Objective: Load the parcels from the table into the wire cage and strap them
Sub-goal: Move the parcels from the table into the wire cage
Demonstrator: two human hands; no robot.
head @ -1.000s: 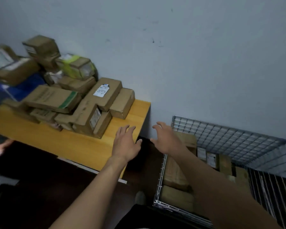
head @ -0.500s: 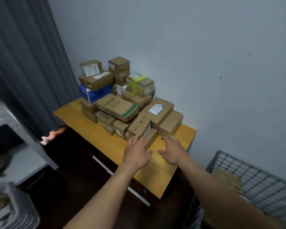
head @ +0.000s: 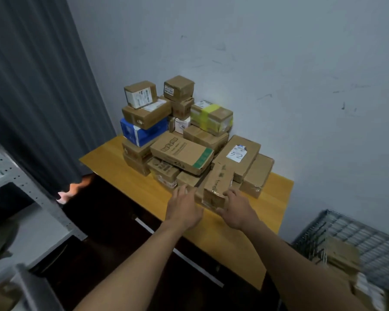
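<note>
On one table [head: 126,169] — left hand [head: 184,209], right hand [head: 237,211], both uncurled — flank one carton [head: 216,184].

Brown parcels [head: 218,185], one blue box [head: 142,133], yellow-orange table [head: 126,169].

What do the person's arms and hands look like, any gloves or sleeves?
The left hand and right hand wear no gloves; no watch, wristband or ring shows. No sleeve is in view: both are bare down to the frame's edge.
</note>
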